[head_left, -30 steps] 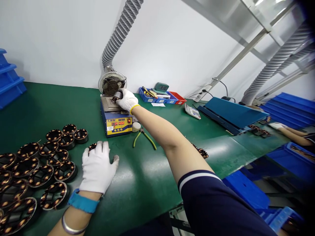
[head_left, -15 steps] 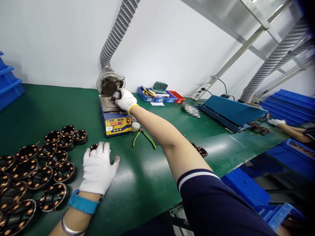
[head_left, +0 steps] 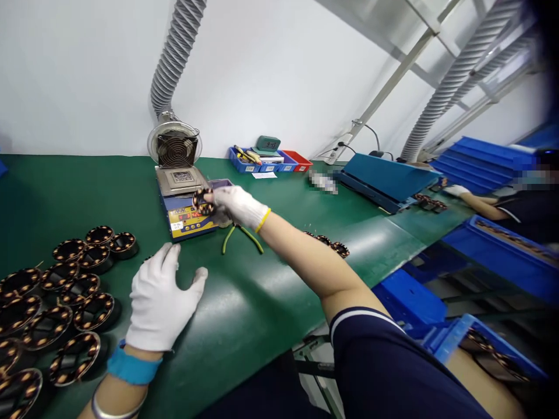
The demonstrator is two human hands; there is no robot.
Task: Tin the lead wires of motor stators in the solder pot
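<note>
My right hand (head_left: 238, 205), in a white glove, is closed on a round wound stator (head_left: 202, 201) and holds it in the air just in front of the blue and yellow solder pot (head_left: 181, 201). My left hand (head_left: 158, 299), also gloved, lies flat and open on the green bench (head_left: 244, 302), fingers spread. It rests beside a group of several dark stators with copper windings (head_left: 65, 297) at the left. Whether a stator lies under its fingers is hidden.
A round fan on a grey ribbed duct (head_left: 174, 145) stands behind the solder pot. Green-handled cutters (head_left: 238, 233) lie to its right. Small blue and red bins (head_left: 271, 160) sit at the wall. Another person's gloved hand (head_left: 456, 190) works at far right by blue crates (head_left: 480, 166).
My right hand has pulled back from the top of the solder pot toward me, carrying the stator. The view has swung right. My left hand has stayed flat on the bench.
</note>
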